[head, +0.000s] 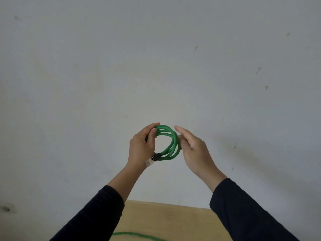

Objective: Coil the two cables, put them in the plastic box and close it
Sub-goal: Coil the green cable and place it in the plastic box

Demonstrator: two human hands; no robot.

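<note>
While the left hand [141, 148] grips the smooth green cable [171, 141] coil, the right hand [194, 148] touches it, fingers loose.

Two hands: left hand [141, 148], right hand [194, 150]. One green coil [169, 142] with about four loops and one clear plug [149, 162]. One green strand [139, 236] on one bench [173, 221] below the coil.

Pale grey wall [156, 58] with scattered small marks, perhaps stains, light wooden worktop [170, 221] at the bottom edge
</note>
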